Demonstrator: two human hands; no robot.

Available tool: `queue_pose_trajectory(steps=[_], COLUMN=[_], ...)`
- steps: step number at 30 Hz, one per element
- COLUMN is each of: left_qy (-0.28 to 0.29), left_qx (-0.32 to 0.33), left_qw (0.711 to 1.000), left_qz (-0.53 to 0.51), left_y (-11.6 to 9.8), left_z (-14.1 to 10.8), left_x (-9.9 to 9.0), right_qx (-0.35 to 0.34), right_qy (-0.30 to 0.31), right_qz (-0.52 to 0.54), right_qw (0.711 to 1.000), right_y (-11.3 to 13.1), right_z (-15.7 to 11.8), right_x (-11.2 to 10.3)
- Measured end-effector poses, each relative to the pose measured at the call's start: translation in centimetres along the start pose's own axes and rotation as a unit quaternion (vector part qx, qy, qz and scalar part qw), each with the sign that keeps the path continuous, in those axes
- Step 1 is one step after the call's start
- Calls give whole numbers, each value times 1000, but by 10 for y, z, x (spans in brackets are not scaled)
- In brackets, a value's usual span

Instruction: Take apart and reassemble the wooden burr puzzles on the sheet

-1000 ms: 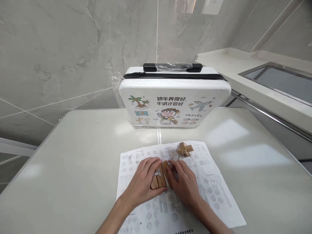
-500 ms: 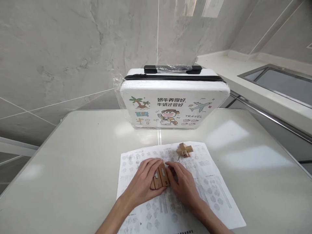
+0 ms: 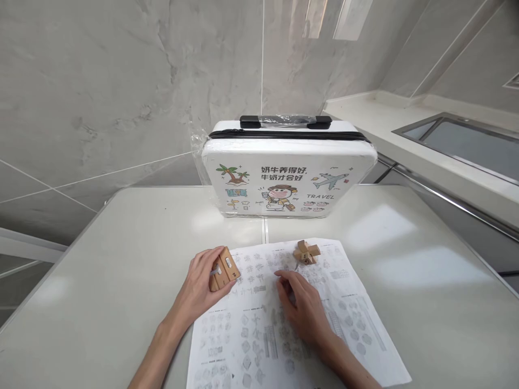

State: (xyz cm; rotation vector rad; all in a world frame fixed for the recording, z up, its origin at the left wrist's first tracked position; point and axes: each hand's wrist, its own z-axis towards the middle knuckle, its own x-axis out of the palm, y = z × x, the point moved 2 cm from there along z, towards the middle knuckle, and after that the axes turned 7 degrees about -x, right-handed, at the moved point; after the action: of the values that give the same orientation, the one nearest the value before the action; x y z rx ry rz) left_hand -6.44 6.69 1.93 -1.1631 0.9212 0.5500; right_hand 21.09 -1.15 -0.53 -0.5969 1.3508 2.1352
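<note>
My left hand (image 3: 198, 278) is closed around a wooden puzzle block (image 3: 232, 270) at the upper left edge of the printed sheet (image 3: 227, 346). The block has pale slots and the numbers 1 and 2 on its pieces; my fingers hide its left side. On the right half of the sheet lies my right hand (image 3: 302, 305), its fingers loosely curled and the thumb apart from the index finger, with nothing visible in it. Just beyond that hand, a cross-shaped wooden puzzle (image 3: 307, 253) sits at the sheet's top edge.
A white suitcase (image 3: 287, 156) with cartoon prints and plastic wrap stands upright at the back of the pale table (image 3: 101, 286). Behind it rises a grey tiled wall (image 3: 121, 81). To the right is a counter (image 3: 365, 116) with a sink (image 3: 466, 140).
My left hand has carried the wooden block left, away from my right hand, toward the sheet's upper left edge. My right hand stays almost where it was.
</note>
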Motion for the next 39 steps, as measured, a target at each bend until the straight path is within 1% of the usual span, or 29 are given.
queue_pose_trajectory(steps=[5, 8, 10, 13, 15, 17, 19, 20, 21, 23, 25, 26, 28, 30, 32, 36, 39], left_qy=[-8, -11, -17, -14, 15, 57, 109, 133, 158, 201, 220, 221, 218, 216, 218, 218, 219], left_qx=[0, 15, 42, 87, 120, 138, 126, 114, 98, 60, 23, 8, -13, -25, -29, -31, -36], left_qw=[1000, 999, 998, 995, 993, 987, 977, 971, 963, 949, 942, 940, 937, 932, 928, 925, 924], left_qz=[20, 38, 50, 41, 2, -59, -131, -165, -194, -234, -252, -258, -272, -288, -300, -310, -312], left_y=[10, 5, -5, -32, -54, -75, -90, -96, -99, -102, -100, -99, -96, -95, -96, -97, -97], left_z=[-1, 0, 0, -1, -4, -7, -10, -11, -11, -12, -11, -11, -10, -8, -7, -6, -5], left_x=[-5, -7, -7, 0, 10, 22, 33, 38, 42, 48, 52, 53, 53, 53, 53, 52, 52], right_qx=[-2, 8, 23, 56, 86, 123, 175, 205, 236, 292, 331, 343, 361, 367, 371, 374, 366], right_qy=[-6, -1, 3, 4, -1, -9, -18, -20, -22, -23, -27, -26, -21, -19, -16, -16, -30], right_qz=[2, 11, 25, 74, 121, 179, 266, 321, 381, 494, 579, 607, 644, 667, 679, 695, 707], right_qw=[1000, 1000, 999, 996, 989, 976, 948, 924, 894, 819, 745, 716, 674, 648, 633, 614, 605], right_y=[0, 0, 0, -1, -2, -4, -8, -10, -13, -18, -24, -27, -32, -36, -39, -44, -46], right_z=[2, 1, 1, 0, 1, 2, 5, 6, 7, 11, 14, 15, 18, 19, 19, 19, 20], right_x=[0, 0, 0, 0, -1, -3, -6, -7, -8, -10, -11, -12, -13, -14, -15, -16, -17])
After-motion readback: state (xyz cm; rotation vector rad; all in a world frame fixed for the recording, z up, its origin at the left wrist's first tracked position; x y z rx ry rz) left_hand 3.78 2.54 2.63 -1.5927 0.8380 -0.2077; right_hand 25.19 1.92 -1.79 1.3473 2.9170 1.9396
